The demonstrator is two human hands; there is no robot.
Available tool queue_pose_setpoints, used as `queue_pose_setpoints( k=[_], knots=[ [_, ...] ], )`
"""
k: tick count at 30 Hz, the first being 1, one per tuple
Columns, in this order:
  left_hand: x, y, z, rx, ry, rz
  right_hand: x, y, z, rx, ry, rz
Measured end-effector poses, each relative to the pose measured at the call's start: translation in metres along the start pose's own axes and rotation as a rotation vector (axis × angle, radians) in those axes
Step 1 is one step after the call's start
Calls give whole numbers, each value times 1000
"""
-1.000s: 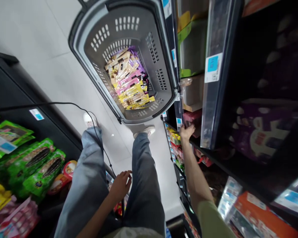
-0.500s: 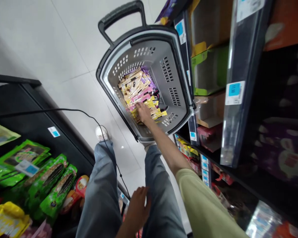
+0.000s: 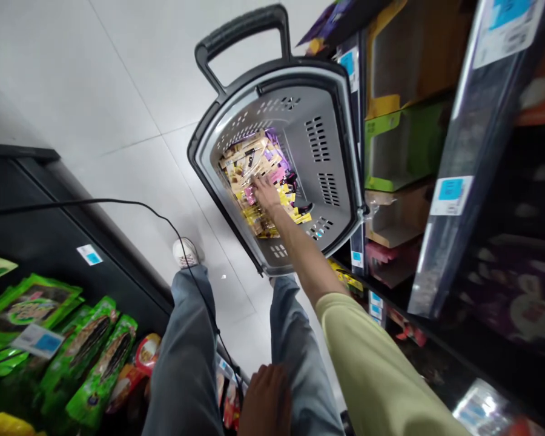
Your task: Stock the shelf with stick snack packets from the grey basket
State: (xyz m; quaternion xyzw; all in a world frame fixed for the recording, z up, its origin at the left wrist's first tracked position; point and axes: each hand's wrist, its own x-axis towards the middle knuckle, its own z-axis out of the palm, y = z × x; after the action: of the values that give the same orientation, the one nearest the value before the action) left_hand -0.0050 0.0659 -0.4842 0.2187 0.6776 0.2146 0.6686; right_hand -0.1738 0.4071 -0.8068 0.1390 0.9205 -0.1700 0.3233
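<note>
My right hand (image 3: 266, 192) reaches down into a grey shopping basket (image 3: 340, 181) with a black handle (image 3: 240, 27). Its fingers look stretched out over a pile of small flat snack packets (image 3: 249, 158) in beige, yellow, pink and purple. Under the fingertips a pink packet (image 3: 249, 195) shows in part; the palm side is hidden. The pile lies along the basket's left side. Near my right thigh, low in the view, hangs my left hand (image 3: 266, 396), dark and blurred. It is away from the basket, and its fingertips are hidden.
On the right, dark shelving holds open cartons (image 3: 402, 148) and price tags (image 3: 452, 195). A black shelf on the left carries green snack bags (image 3: 88, 345). A black cable (image 3: 138, 204) crosses in front of my left leg. Pale tiles (image 3: 118, 91) cover the floor.
The basket appears slightly lower and further right in view. My right hand has shifted slightly up the pile, with fingers more spread. My left hand has moved lower and to the right.
</note>
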Motion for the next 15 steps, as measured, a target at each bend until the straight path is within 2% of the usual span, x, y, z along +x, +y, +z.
queue_pose_setpoints(
  k=[3,6,10,13,15],
  knots=[
    [-1,-7,12,2,101,-44,9,-6,7,27,-1,45],
    [0,-6,-1,-49,117,-58,-10,-16,2,53,52,45],
    [8,-9,-39,-161,84,-86,-75,-31,-34,83,163,64],
    [15,-12,-58,-319,146,-165,-140,-55,-70,110,274,141],
    [15,-7,-66,-429,202,-194,-188,-82,-99,316,430,273]
  ],
)
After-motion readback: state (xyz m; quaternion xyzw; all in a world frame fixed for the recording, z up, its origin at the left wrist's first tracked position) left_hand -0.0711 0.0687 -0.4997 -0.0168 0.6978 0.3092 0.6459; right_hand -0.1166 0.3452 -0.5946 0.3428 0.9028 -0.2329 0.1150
